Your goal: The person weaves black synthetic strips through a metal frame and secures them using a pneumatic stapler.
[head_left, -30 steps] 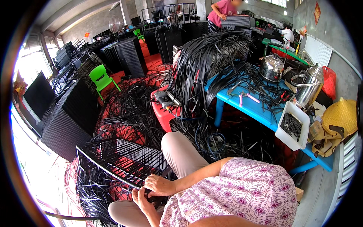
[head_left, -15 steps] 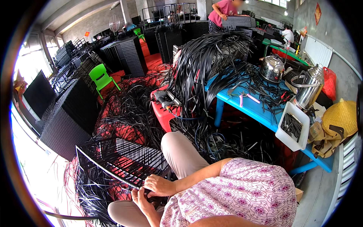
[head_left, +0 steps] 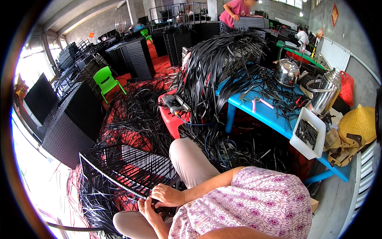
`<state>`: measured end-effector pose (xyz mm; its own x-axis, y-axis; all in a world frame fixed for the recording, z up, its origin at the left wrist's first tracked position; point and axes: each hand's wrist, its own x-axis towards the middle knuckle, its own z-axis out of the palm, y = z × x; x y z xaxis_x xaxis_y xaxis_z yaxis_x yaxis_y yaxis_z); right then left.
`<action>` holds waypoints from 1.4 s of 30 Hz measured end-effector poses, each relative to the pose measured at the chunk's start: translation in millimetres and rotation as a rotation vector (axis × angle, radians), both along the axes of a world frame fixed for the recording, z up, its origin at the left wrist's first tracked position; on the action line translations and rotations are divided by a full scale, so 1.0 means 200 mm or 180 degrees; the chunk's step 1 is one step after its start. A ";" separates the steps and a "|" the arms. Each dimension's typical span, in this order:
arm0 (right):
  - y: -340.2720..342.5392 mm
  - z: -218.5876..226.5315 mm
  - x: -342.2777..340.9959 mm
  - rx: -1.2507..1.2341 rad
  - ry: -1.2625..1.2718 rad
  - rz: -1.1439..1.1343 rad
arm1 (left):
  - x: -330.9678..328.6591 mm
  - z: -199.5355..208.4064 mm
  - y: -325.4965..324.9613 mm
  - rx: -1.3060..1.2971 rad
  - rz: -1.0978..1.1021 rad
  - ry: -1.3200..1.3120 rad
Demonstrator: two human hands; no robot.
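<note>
A black frame [head_left: 104, 172] with dark strips strung across it slants over my lap, its near corner at my hands. My right hand [head_left: 168, 195] is closed over that corner, fingers bent and pressed on the edge. Just below it, my left hand [head_left: 149, 212] pinches the same wrapped edge from underneath, its fingertips close to the right hand's. Any strip end between the fingers is too small to make out. Loose black strips [head_left: 95, 207] lie heaped under and beside the frame.
A red stool [head_left: 171, 123] bears a power tool [head_left: 174, 105]. On the right stands a blue table [head_left: 274, 120] with pink-handled cutters [head_left: 260, 104], a kettle [head_left: 286, 72] and a white bin [head_left: 309, 133]. A green chair [head_left: 108, 83] and woven panels [head_left: 73, 123] stand left. A person [head_left: 234, 14] works behind.
My hands keep their place on the frame's edge with hardly any shift. In the background at right, a person in white has straightened slightly.
</note>
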<state>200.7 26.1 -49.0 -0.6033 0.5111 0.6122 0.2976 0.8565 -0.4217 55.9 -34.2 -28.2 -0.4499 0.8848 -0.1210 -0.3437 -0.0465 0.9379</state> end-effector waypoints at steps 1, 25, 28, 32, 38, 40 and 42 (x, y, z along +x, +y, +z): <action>0.00 0.00 0.00 -0.0020 -0.0020 -0.0002 | 0.00 0.00 0.00 0.0003 -0.0006 0.0004; 0.00 0.00 -0.01 -0.0020 0.0008 -0.0017 | -0.01 -0.04 0.02 0.0107 -0.0037 -0.0013; 0.01 -0.01 -0.01 -0.0035 -0.0010 0.0020 | -0.01 -0.03 0.02 0.0108 -0.0047 0.0008; 0.00 0.00 -0.01 -0.0025 -0.0020 0.0045 | -0.02 -0.05 0.02 0.0082 -0.0026 0.0054; 0.01 -0.01 -0.02 0.0291 0.0093 -0.0108 | 0.01 0.00 0.01 0.0075 0.0019 0.0019; 0.01 0.02 0.00 0.0007 -0.0142 0.0008 | 0.02 0.01 0.00 0.0041 0.0016 0.0028; 0.01 0.03 0.00 -0.0095 -0.0270 0.0049 | 0.01 0.02 -0.01 0.0009 -0.0029 0.0060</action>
